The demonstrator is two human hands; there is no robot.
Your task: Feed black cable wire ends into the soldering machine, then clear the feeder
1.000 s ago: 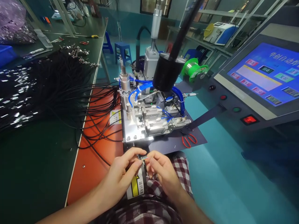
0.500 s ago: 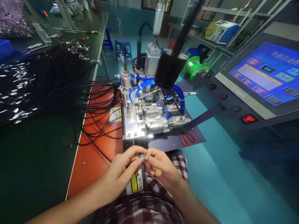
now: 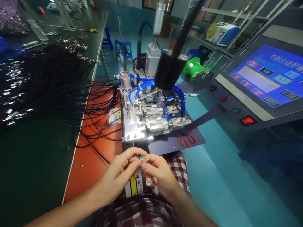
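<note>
Over my lap, my left hand (image 3: 119, 173) is closed in a pinch on the end of a black cable, where thin coloured wires (image 3: 143, 157) and a small shiny metal part show. A black cable (image 3: 102, 154) runs across the orange surface and disappears behind that hand. My right hand (image 3: 159, 173) meets it fingertip to fingertip, its thumb and forefinger closed on the thin wires. The fingers cover much of the cable end. Just beyond both hands is the front edge of a metal machine (image 3: 136, 137) with blue air tubes (image 3: 148, 84).
Many black cables (image 3: 63, 69) with shiny ends are heaped on the dark table (image 3: 35, 164) at left. Red-handled scissors (image 3: 188, 140) lie on the machine's dark base. A touch screen (image 3: 267, 75) stands at right. Behind the machine is a green wire spool (image 3: 195, 68).
My right thumb has shifted left and slightly down over the wires, closer to my left thumb. My left hand keeps its pinch. The whole view has moved slightly.
</note>
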